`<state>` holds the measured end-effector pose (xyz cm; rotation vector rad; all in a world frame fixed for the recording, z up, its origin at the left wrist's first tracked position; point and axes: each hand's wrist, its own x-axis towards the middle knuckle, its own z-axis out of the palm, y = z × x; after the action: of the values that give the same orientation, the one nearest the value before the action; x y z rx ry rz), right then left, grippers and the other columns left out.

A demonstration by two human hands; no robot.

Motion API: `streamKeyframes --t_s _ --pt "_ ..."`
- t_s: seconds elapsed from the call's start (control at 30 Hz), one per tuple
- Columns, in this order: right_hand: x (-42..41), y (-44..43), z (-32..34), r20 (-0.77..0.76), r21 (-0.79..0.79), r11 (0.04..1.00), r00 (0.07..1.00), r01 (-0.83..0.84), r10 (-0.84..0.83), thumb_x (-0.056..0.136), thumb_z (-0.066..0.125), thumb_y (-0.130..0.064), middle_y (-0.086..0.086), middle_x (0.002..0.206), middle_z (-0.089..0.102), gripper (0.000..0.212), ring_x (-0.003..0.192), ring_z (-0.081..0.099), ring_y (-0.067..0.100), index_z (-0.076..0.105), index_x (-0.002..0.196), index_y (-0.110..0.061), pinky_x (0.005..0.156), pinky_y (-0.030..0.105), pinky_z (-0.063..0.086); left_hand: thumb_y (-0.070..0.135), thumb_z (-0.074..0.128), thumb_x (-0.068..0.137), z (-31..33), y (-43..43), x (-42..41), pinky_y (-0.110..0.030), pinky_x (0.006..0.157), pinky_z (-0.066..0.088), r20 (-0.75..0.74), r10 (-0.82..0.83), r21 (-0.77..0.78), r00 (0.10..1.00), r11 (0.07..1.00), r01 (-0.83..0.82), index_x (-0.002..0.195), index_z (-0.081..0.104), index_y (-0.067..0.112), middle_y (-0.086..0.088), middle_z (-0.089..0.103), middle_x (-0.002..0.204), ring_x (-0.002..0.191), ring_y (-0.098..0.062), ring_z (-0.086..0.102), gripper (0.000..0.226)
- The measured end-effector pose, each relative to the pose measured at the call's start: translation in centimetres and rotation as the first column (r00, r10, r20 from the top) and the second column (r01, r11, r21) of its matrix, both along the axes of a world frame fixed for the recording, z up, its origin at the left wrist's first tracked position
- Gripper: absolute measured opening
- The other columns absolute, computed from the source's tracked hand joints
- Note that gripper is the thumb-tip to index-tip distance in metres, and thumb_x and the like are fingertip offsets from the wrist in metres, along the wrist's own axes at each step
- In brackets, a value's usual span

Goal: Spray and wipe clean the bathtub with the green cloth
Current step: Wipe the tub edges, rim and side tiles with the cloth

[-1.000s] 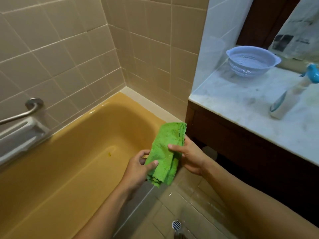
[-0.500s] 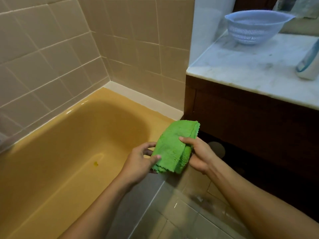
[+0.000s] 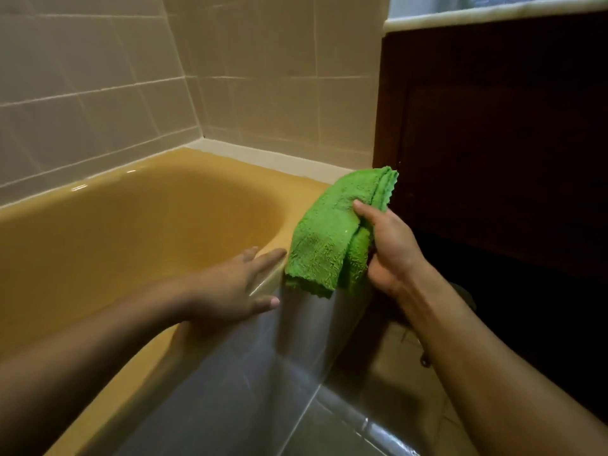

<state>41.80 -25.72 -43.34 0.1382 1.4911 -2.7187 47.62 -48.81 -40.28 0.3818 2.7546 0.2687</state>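
Note:
The yellow bathtub (image 3: 138, 232) fills the left half of the head view, its near rim running toward me. My right hand (image 3: 391, 248) grips the folded green cloth (image 3: 332, 235), holding it just above the tub's near right corner, thumb on top of the fabric. My left hand (image 3: 230, 287) rests on the tub's near rim with fingers straight and spread, thumb over the outer side; it holds nothing. No spray bottle is in view.
Beige wall tiles (image 3: 98, 93) rise behind the tub. A dark wooden cabinet (image 3: 493, 143) under a pale countertop edge (image 3: 493, 9) stands close on the right. The grey tub panel (image 3: 246, 390) and the tiled floor (image 3: 378, 406) lie below.
My left hand let go of the cloth and came down onto the tub rim. The right hand alone keeps the cloth. The view dropped lower and closer; the basket and bottle left the frame.

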Motion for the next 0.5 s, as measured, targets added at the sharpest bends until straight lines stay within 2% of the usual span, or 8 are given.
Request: streamKeyframes --t_s 0.03,0.07,0.17,0.23,0.33,0.43,0.5 --pt "-0.3 0.1 -0.6 -0.026 0.009 1.000 0.999 0.020 -0.020 0.101 0.059 -0.014 0.017 0.113 0.075 0.025 0.104 0.074 0.033 0.063 0.125 -0.008 0.096 0.056 0.056 0.048 0.057 0.102 -0.6 -0.2 -0.2 -0.021 0.119 0.016 0.024 0.003 -0.038 1.000 0.999 -0.002 0.162 -0.008 0.045 -0.001 0.001 0.174 0.159 -0.018 0.012 0.089" --pt "-0.5 0.3 -1.0 -0.052 0.020 0.999 0.998 0.041 -0.040 0.101 0.059 -0.014 0.016 0.111 0.076 0.023 0.102 0.074 0.032 0.063 0.123 -0.008 0.094 0.055 0.057 0.050 0.057 0.102 -1.2 -0.5 -0.4 -0.024 0.120 0.018 0.026 0.023 -0.038 0.999 0.999 -0.022 0.159 -0.013 0.050 -0.001 0.004 0.173 0.157 -0.020 0.017 0.090" --pt "-1.0 0.9 -1.8 -0.142 0.087 0.990 0.985 0.109 -0.096 0.102 0.059 -0.015 0.012 0.109 0.077 0.018 0.099 0.075 0.027 0.065 0.118 -0.013 0.091 0.050 0.059 0.054 0.058 0.099 -2.1 -0.7 -0.9 -0.030 0.114 0.033 -0.038 0.059 -0.002 0.998 0.998 -0.059 0.152 -0.013 0.064 -0.005 0.034 0.155 0.137 -0.024 0.045 0.089" --pt "-1.6 1.4 -2.1 -0.197 0.182 0.966 0.969 0.185 -0.148 0.101 0.060 -0.017 0.007 0.107 0.077 0.013 0.099 0.075 0.023 0.067 0.112 -0.018 0.093 0.048 0.059 0.058 0.058 0.097 -2.5 -0.7 -1.2 -0.035 0.115 0.037 -0.085 0.065 -0.008 0.994 0.998 -0.066 0.145 -0.014 0.073 -0.004 0.042 0.145 0.129 -0.024 0.050 0.088" --pt "-2.7 2.0 -2.6 -0.300 0.396 0.858 0.930 0.326 -0.215 0.100 0.062 -0.025 -0.002 0.107 0.076 0.012 0.102 0.072 0.017 0.070 0.108 -0.030 0.096 0.048 0.058 0.063 0.056 0.096 -2.7 -0.9 -1.3 -0.043 0.115 0.039 -0.130 0.059 -0.048 0.990 0.997 -0.066 0.135 -0.019 0.080 -0.004 0.045 0.141 0.126 -0.024 0.052 0.086" --pt "-2.6 2.0 -3.6 -0.401 0.578 0.710 0.898 0.403 -0.183 0.102 0.057 -0.034 -0.007 0.110 0.071 0.029 0.104 0.068 0.012 0.065 0.129 -0.028 0.096 0.045 0.057 0.064 0.053 0.097 -2.8 -0.6 -1.0 -0.043 0.110 0.042 -0.164 0.063 -0.119 0.984 0.989 -0.083 0.121 -0.025 0.085 -0.003 0.048 0.132 0.118 -0.024 0.055 0.084" --pt "-2.4 1.4 -4.7 -0.443 0.638 0.656 0.889 0.404 -0.117 0.104 0.054 -0.032 -0.007 0.107 0.068 0.032 0.100 0.065 0.010 0.061 0.135 -0.029 0.093 0.044 0.058 0.064 0.051 0.098 -2.9 -0.4 -0.8 -0.042 0.107 0.044 -0.187 0.071 -0.153 0.980 0.983 -0.101 0.115 -0.027 0.086 -0.002 0.049 0.125 0.113 -0.024 0.056 0.084"
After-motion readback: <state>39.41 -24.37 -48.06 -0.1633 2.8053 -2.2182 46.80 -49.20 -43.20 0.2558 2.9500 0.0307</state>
